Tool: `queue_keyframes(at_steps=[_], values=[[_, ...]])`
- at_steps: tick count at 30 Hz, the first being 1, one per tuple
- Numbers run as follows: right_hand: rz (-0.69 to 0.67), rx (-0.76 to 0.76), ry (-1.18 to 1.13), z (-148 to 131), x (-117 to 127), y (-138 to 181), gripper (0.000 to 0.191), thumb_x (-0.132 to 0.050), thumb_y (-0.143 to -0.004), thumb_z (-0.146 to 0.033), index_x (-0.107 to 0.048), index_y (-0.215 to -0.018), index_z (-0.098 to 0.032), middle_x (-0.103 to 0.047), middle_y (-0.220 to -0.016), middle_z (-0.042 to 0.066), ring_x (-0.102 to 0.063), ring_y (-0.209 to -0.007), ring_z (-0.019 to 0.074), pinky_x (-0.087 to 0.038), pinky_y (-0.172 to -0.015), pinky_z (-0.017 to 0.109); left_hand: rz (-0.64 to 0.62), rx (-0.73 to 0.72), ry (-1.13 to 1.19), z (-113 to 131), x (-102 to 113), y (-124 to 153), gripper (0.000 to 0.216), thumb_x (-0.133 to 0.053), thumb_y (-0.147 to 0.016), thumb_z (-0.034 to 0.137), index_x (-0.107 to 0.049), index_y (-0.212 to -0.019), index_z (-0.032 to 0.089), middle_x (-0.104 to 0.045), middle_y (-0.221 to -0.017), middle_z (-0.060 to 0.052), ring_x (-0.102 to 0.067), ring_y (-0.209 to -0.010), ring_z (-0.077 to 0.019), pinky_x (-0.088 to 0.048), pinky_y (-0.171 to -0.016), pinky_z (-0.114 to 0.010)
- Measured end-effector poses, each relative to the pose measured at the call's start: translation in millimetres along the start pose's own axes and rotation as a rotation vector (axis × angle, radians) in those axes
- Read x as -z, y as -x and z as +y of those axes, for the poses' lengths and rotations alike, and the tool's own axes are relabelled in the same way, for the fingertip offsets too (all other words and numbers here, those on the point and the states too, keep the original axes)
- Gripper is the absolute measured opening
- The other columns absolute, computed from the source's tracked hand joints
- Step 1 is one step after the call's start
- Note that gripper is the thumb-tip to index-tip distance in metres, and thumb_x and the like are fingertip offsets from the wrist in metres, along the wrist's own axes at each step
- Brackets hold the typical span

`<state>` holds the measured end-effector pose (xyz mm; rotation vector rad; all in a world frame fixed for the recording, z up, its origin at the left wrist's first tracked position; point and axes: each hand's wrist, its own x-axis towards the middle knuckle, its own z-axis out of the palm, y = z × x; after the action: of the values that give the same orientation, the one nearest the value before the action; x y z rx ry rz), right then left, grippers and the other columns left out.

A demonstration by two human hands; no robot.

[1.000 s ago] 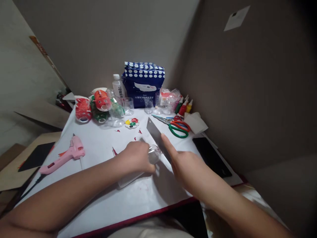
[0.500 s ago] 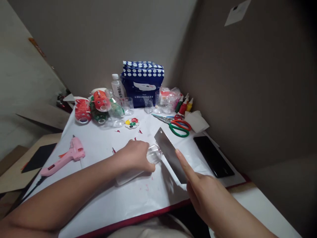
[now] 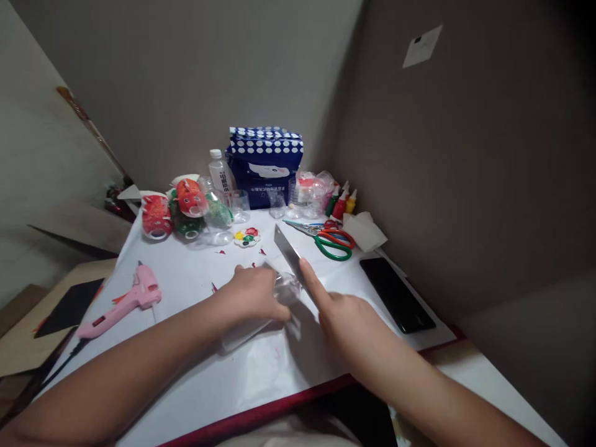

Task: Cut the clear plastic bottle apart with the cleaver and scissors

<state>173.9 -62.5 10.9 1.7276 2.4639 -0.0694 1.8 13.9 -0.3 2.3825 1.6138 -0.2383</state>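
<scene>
A clear plastic bottle [image 3: 246,332] lies on its side on the white-covered table [image 3: 186,379]. My left hand [image 3: 256,295] is wrapped over it and pins it from above. In my right hand [image 3: 344,323] is a cleaver [image 3: 289,251] with a broad grey blade, its handle hidden in my grip and the index finger stretched along the blade's back. The blade stands close to the bottle's right end, just beyond my left thumb. Whether its edge touches the plastic I cannot tell.
A pink glue gun [image 3: 125,301] lies left, a black phone [image 3: 395,295] right. Farther back are scissors [image 3: 333,245], a paint palette [image 3: 246,236], paint bottles [image 3: 342,202], red and green fish-like crafts [image 3: 157,216], cut clear plastic pieces [image 3: 239,205], an upright bottle [image 3: 218,174] and a blue bag [image 3: 265,167].
My right hand has moved left with the cleaver, bringing the blade closer to the bottle and more edge-on to view. My left hand keeps its hold on the bottle. The view has shifted slightly.
</scene>
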Motion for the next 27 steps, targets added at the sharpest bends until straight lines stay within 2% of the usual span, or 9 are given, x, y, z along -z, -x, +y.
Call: queue_keyframes(at_steps=[3, 6, 9, 13, 15, 17, 22, 25, 27], values=[[-0.015, -0.037, -0.017, 6.2, -20.2, 32.5, 0.108, -0.045, -0.06, 0.004, 0.009, -0.151, -0.016, -0.07, -0.072, 0.003, -0.063, -0.052, 0.0188, -0.023, -0.046, 0.027, -0.022, 0.023, 0.048, -4.2, -1.8, -1.2, 0.045, -0.06, -0.055, 0.059, -0.064, -0.081, 0.022, -0.069, -0.08, -0.007, -0.062, -0.081, -0.0302, -0.044, -0.068, -0.035], [-0.058, -0.045, -0.015, 12.3, -20.9, 42.8, 0.109, -0.045, -0.06, 0.006, 0.013, -0.15, -0.016, -0.069, -0.067, 0.001, -0.061, -0.049, 0.0173, -0.021, -0.045, 0.026, -0.033, 0.029, 0.082, -4.0, -2.6, -0.7, 0.046, -0.06, -0.054, 0.059, -0.064, -0.081, 0.022, -0.068, -0.082, -0.008, -0.062, -0.078, -0.0287, -0.042, -0.055, -0.032], [-0.097, -0.004, 0.001, 11.9, -1.5, 22.4, 0.107, -0.045, -0.065, 0.005, 0.016, -0.149, -0.017, -0.069, -0.067, 0.002, -0.06, -0.051, 0.017, -0.023, -0.046, 0.025, -0.015, 0.015, 0.062, 1.0, -0.8, 1.7, 0.044, -0.06, -0.056, 0.054, -0.064, -0.083, 0.02, -0.069, -0.083, -0.009, -0.064, -0.075, -0.027, -0.044, -0.056, -0.031], [-0.083, 0.018, 0.032, 4.2, 29.2, -24.7, 0.097, -0.049, -0.074, -0.002, 0.011, -0.151, -0.014, -0.071, -0.078, 0.009, -0.064, -0.064, 0.0208, -0.033, -0.053, 0.024, 0.01, 0.002, -0.025, 5.7, 0.7, 2.4, 0.047, -0.062, -0.054, 0.055, -0.064, -0.083, 0.018, -0.071, -0.085, -0.011, -0.066, -0.08, -0.032, -0.047, -0.066, -0.036], [-0.049, 0.01, 0.015, 0.4, 36.7, -39.6, 0.094, -0.05, -0.077, -0.006, 0.007, -0.151, -0.016, -0.071, -0.082, 0.01, -0.065, -0.068, 0.0216, -0.036, -0.055, 0.024, 0.01, 0.008, -0.041, 4.7, -0.3, 0.7, 0.048, -0.062, -0.054, 0.057, -0.064, -0.082, 0.018, -0.071, -0.082, -0.011, -0.066, -0.08, -0.0333, -0.048, -0.072, -0.041], [-0.027, -0.002, 0.007, -2.2, 35.8, -41.4, 0.094, -0.05, -0.077, -0.006, 0.006, -0.151, -0.017, -0.071, -0.081, 0.009, -0.066, -0.069, 0.0223, -0.036, -0.055, 0.025, 0.019, 0.003, -0.039, 2.3, -1.7, -1.0, 0.048, -0.063, -0.054, 0.058, -0.063, -0.081, 0.018, -0.07, -0.08, -0.01, -0.066, -0.079, -0.0331, -0.047, -0.077, -0.045], [-0.068, -0.052, -0.02, -0.7, 3.1, 1.2, 0.1, -0.046, -0.069, 0.002, 0.008, -0.151, -0.015, -0.07, -0.072, 0.005, -0.065, -0.058, 0.0207, -0.03, -0.048, 0.026, 0.024, -0.042, -0.02, -1.2, -2.4, 0.4, 0.044, -0.062, -0.055, 0.056, -0.062, -0.079, 0.019, -0.069, -0.075, -0.007, -0.065, -0.075, -0.0305, -0.044, -0.08, -0.044], [-0.06, -0.05, -0.024, 3.0, -14.8, 26.9, 0.104, -0.046, -0.067, 0.002, 0.012, -0.151, -0.016, -0.071, -0.072, 0.006, -0.065, -0.056, 0.0213, -0.028, -0.047, 0.027, 0.01, -0.055, 0.004, -0.3, -1.2, 2.7, 0.042, -0.062, -0.055, 0.055, -0.062, -0.077, 0.02, -0.068, -0.074, -0.007, -0.064, -0.074, -0.0295, -0.046, -0.07, -0.038], [-0.076, -0.046, -0.005, 3.6, -14.6, 30.1, 0.106, -0.046, -0.065, 0.003, 0.015, -0.15, -0.016, -0.071, -0.071, 0.005, -0.065, -0.055, 0.0218, -0.028, -0.047, 0.027, 0.0, -0.048, 0.03, 0.8, -1.2, 3.5, 0.042, -0.061, -0.055, 0.054, -0.063, -0.079, 0.02, -0.069, -0.077, -0.008, -0.064, -0.075, -0.0294, -0.046, -0.062, -0.034]])
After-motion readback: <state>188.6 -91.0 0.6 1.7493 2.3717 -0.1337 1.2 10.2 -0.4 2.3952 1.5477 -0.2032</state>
